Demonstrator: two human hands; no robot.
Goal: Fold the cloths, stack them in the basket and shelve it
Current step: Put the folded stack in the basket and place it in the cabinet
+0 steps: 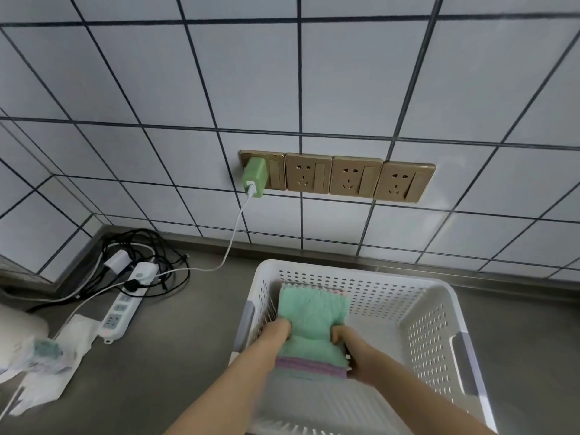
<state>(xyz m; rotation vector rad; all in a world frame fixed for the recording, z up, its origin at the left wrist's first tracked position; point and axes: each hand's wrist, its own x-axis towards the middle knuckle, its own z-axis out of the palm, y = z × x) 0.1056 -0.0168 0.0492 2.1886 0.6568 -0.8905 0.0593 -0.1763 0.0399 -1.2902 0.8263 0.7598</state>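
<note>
A white perforated basket (439,312) stands on the grey counter near the wall. Inside it, against its left wall, sits a stack of folded cloths (314,318), green on top with a purple layer and more green showing at the near edge. My left hand (276,335) grips the stack's left side and my right hand (345,343) grips its right side, fingers curled under the cloth edges. Both forearms reach in from the bottom of the view. The basket's right half holds nothing.
A white power strip (120,312) with tangled black and white cables lies left of the basket. Crumpled white paper and a wrapper (47,356) sit at the far left. A green charger (255,177) is plugged into the row of gold wall sockets (357,180).
</note>
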